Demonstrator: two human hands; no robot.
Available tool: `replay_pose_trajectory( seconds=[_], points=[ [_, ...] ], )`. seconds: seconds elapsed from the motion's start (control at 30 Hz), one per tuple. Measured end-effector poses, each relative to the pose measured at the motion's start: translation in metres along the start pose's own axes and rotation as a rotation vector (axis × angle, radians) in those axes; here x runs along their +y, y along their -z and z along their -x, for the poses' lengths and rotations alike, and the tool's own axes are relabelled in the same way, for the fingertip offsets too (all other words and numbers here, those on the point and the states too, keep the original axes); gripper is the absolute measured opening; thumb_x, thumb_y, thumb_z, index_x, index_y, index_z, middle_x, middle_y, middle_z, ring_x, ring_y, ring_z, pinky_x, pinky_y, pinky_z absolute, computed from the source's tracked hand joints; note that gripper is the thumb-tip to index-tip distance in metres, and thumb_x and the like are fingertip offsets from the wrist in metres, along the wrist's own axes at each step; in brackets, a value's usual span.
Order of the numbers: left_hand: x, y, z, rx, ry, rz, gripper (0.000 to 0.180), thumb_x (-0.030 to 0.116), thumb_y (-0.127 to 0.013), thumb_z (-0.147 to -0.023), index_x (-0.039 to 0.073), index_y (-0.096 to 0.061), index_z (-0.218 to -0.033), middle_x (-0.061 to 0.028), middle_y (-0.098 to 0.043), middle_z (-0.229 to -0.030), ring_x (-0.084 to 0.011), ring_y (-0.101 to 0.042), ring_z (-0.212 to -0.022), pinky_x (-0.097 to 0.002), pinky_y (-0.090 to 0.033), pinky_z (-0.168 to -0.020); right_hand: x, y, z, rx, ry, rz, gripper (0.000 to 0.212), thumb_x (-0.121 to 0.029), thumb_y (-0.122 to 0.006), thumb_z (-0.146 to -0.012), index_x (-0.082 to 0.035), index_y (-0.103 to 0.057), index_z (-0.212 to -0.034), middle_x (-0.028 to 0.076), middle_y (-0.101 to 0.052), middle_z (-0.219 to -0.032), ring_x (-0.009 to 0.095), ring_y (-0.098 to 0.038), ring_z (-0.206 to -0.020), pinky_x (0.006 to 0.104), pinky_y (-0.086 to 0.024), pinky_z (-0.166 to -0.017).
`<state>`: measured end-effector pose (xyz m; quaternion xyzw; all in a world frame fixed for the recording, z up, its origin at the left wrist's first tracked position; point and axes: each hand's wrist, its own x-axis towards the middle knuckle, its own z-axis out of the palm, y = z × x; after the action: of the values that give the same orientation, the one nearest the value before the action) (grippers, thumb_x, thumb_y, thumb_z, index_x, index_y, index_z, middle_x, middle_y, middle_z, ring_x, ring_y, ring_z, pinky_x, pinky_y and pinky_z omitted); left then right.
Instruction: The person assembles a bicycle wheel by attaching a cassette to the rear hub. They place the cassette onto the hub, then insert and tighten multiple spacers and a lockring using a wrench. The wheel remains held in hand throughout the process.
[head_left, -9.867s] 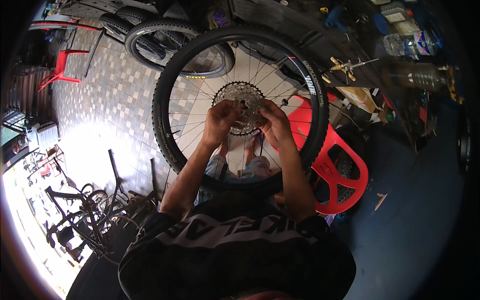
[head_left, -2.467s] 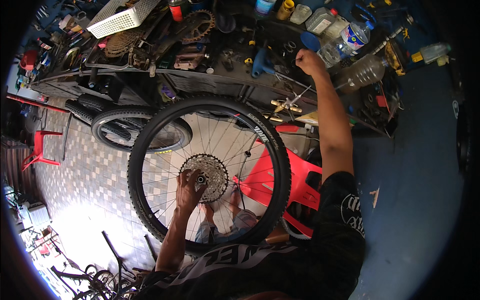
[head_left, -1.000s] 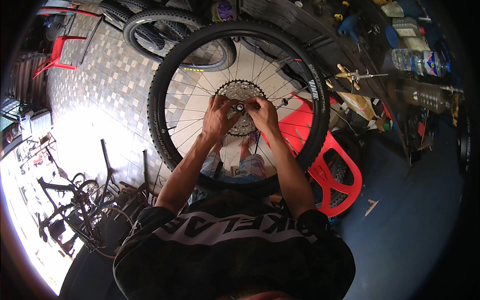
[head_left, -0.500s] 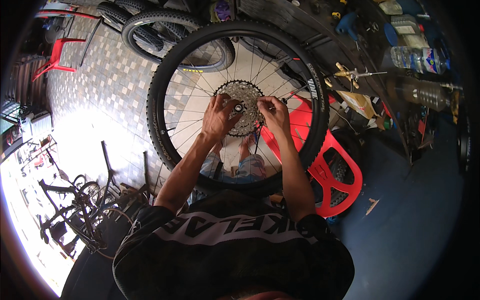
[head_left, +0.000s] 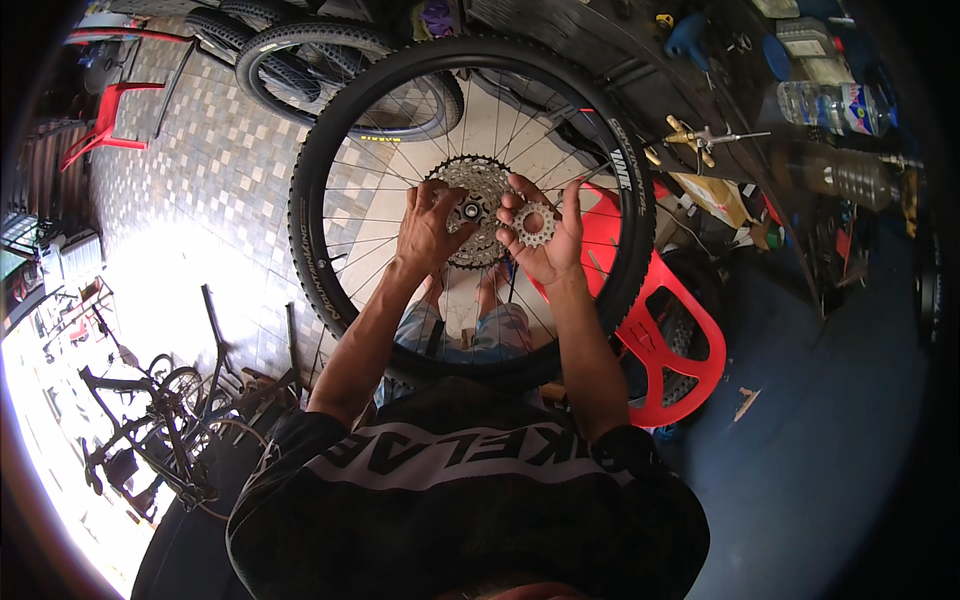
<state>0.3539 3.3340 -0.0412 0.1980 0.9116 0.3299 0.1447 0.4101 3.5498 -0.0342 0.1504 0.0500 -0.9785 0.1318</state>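
You are cradling 1 small sprocket (head_left: 547,228) in your right hand (head_left: 556,248), palm turned up, fingers curling at its left edge and thumb standing clear, so the grasp is looking loose rather than clenched. The sprocket is facing up toward you, just right of the cassette (head_left: 477,178) and above the wheel (head_left: 308,210). Your left hand (head_left: 423,232) is covering the cassette's left side, fingers and thumb spreading around the hub end (head_left: 472,211); I am not able to tell whether it is gripping or only resting.

Judging by its look, the sprocket is likely feeling light and stiff, hardly bending under finger pressure. Its flat faces may be slipping if they are carrying grease, and its teeth may be pricking your skin. You are probably holding it best by the toothed rim, pinching 2 opposite sides and leaving the centre hole free.
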Motion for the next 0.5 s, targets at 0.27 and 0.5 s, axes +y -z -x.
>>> replay_pose_trajectory(
  seconds=[0.27,0.5],
  points=[
    [0.038,0.03,-0.001,0.204,-0.228,0.155,0.051,0.019,-0.089,-0.077,0.012,-0.068,-0.123,-0.0136,-0.06,-0.121,-0.0372,-0.056,-0.112,-0.0476,-0.048,-0.097,0.004,-0.023,0.001,-0.207,0.038,-0.117,0.113,-0.091,-0.033,-0.091,-0.006,-0.029,-0.165,0.025,-0.052,-0.151,0.037,-0.05,-0.142,0.0515,-0.044,-0.117],
    [0.086,0.033,0.003,0.132,-0.331,0.083,0.041,0.021,-0.088,-0.076,0.014,-0.075,-0.114,-0.0078,-0.065,-0.116,-0.0332,-0.059,-0.101,-0.0454,-0.053,-0.088,0.011,-0.031,0.005,-0.004,0.087,0.044,0.114,-0.092,-0.033,-0.088,-0.007,-0.031,-0.164,0.018,-0.055,-0.15,0.03,-0.051,-0.142,0.0475,-0.047,-0.114]
  ],
)
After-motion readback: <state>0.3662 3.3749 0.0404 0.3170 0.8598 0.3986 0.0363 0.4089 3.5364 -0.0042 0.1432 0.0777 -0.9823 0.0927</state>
